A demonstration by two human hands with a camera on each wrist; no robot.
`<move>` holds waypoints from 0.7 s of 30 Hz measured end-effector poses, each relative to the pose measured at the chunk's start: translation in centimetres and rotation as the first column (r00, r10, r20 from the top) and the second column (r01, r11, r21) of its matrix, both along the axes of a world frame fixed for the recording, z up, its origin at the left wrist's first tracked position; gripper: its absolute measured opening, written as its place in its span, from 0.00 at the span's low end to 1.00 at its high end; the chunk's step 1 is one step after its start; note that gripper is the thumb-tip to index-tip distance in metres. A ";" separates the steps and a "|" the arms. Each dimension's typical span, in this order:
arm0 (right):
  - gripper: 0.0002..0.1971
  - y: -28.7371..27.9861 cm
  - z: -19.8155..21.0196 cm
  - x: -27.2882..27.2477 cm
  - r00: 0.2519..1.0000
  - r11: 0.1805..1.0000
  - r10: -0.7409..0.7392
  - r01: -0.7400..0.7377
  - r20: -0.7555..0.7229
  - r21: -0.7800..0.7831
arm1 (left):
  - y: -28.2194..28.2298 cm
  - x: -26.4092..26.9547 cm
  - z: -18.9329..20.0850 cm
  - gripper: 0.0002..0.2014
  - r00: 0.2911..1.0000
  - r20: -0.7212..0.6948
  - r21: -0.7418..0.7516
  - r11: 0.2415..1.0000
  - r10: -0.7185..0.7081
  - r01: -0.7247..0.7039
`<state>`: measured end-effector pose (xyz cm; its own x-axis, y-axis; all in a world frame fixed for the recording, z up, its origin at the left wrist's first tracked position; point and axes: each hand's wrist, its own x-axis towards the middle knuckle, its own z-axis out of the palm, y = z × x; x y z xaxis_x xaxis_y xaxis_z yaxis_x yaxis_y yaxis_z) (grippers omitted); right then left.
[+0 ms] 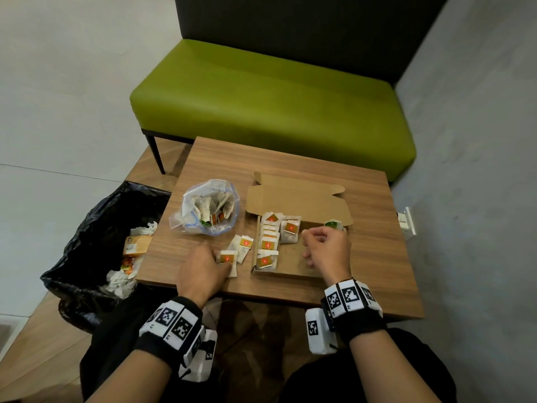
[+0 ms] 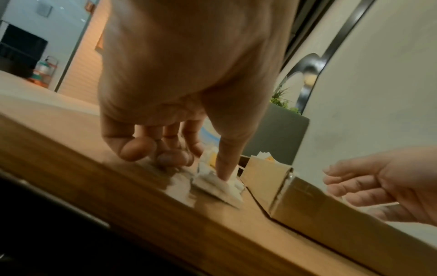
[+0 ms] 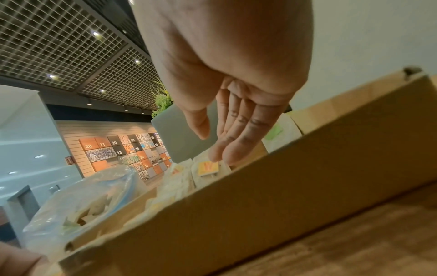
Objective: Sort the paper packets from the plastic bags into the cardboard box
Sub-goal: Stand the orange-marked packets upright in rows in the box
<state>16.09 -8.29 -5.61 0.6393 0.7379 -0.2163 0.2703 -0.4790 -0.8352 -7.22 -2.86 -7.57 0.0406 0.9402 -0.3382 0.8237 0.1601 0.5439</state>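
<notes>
The two banded wrists sit closest, and from them each hand reaches onto the table [image 1: 290,161]. The left hand [image 1: 200,269] is bent down over a loose packet [image 1: 227,258], thumb planted on the white paper and the other fingers [image 2: 132,149] curled to its far side, so it looks to be pinching the packet up off the wood; the grip seems only begun, since the packet lies flat. A second packet [image 1: 242,247] lies just beyond those fingertips, also outside the box [image 1: 293,254], probably tipped out so single ones can be taken without digging. Further past the fingers, the plastic bag [image 1: 207,207] stands open with more packets inside, its mouth toward the hands, which would make reaching in easy. The right hand [image 1: 327,248] hangs over the box's bare right part, fingers loose and fairly straight, holding nothing that I can see; from the right wrist view its fingertips [image 3: 227,151] hover just above a red-labelled packet without clearly touching it. I'd guess it is tidying or waiting to receive. To the left of those fingers, packets lie overlapped in a column against the box's left wall, likely to save room, and a green-labelled packet [image 1: 332,224] sits just beyond the knuckles, kept apart from the red ones. A black bin bag [image 1: 87,228] of scraps stands off the left hand's outer side.
</notes>
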 end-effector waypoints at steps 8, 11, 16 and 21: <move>0.10 -0.9 3.6 -2.1 0.913 0.919 0.395 -0.393 -0.104 0.033 | -0.5 -0.7 4.0 0.07 0.939 0.337 0.108 0.993 -0.076 0.042; 0.13 -0.9 3.6 -3.3 0.848 0.863 0.504 -0.500 -0.163 0.071 | -0.1 0.1 5.5 0.07 0.858 0.497 0.103 0.991 -0.128 0.088; 0.08 -1.1 3.3 -3.7 0.867 0.881 0.466 -0.438 -0.178 0.178 | 0.5 1.9 6.2 0.08 0.762 0.609 0.106 0.975 -0.221 0.198; 0.04 -1.5 2.7 -2.6 0.907 0.912 0.400 -0.379 -0.134 0.156 | 0.4 3.2 5.4 0.11 0.779 0.583 0.131 0.973 -0.232 0.192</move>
<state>13.52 -9.83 -2.92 0.2595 0.9484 -0.1822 0.2724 -0.2529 -0.9283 -4.02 -2.45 -2.22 0.4144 0.9015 -0.1249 0.3477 -0.0300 0.9371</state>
